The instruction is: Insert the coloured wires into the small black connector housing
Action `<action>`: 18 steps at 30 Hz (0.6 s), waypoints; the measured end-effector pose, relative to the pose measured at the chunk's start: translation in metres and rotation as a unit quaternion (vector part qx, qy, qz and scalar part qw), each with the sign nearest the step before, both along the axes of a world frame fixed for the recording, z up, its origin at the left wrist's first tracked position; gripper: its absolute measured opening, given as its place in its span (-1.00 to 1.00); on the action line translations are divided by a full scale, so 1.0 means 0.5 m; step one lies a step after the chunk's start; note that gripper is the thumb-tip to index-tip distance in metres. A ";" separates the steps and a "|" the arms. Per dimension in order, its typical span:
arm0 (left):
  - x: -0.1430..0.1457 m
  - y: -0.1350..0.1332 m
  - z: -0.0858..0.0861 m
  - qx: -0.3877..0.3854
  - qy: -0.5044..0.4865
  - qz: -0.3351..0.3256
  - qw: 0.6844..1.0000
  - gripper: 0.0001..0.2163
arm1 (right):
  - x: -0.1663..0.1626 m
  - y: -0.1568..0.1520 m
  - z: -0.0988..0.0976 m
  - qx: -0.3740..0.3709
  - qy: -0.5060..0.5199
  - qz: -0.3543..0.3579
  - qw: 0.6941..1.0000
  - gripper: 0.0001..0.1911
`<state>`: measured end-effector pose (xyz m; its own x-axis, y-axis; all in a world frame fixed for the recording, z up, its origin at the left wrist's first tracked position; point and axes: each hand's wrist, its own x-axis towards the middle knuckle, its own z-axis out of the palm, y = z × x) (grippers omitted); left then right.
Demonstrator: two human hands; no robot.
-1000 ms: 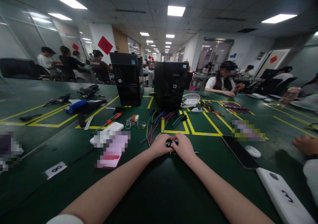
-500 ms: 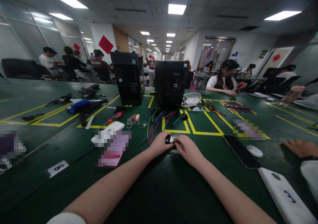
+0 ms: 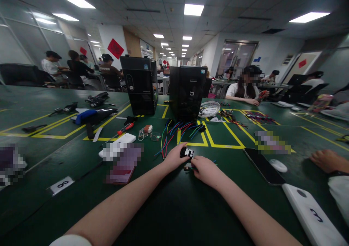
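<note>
My left hand pinches a small black connector block just above the green table. Close beside it, my right hand is curled over thin coloured wires lying on the table, fingers closed on them. The two hands are a little apart. Behind them a bundle of coloured cables runs toward the black computer tower.
A second black tower stands left of the first. A red screwdriver, glasses, a phone, a white mouse and a white numbered block lie around. Another person's hand rests at the right; people sit beyond.
My hands were pressed together around the black connector; now they have come apart, the left keeping the connector raised and the right dropping back onto the wires.
</note>
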<state>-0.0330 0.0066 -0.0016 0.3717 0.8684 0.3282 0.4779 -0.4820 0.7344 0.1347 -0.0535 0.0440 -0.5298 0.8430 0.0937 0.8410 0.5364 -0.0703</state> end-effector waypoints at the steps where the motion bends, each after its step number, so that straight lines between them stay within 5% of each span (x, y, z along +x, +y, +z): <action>1: 0.000 0.000 0.000 0.001 -0.002 -0.002 1.000 -0.40 | -0.004 -0.001 -0.005 0.001 -0.007 -0.007 1.000 -0.80; 6: 0.000 0.002 -0.002 0.005 -0.010 -0.011 1.000 -0.40 | -0.020 -0.006 -0.018 -0.006 -0.039 -0.026 0.999 -0.68; 15: -0.002 0.000 -0.004 0.033 -0.011 0.014 0.999 -0.43 | -0.009 0.004 0.002 0.026 0.033 -0.123 0.992 -0.80; 18: -0.001 -0.007 0.002 0.019 -0.022 -0.031 0.999 -0.40 | -0.002 0.007 0.006 0.022 0.026 -0.181 0.983 -0.65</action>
<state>-0.0334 0.0030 -0.0006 0.4092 0.8302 0.3786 0.4128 -0.5384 0.7347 0.1338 -0.0500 0.0470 -0.1890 0.9699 0.1538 0.9732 0.2059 -0.1024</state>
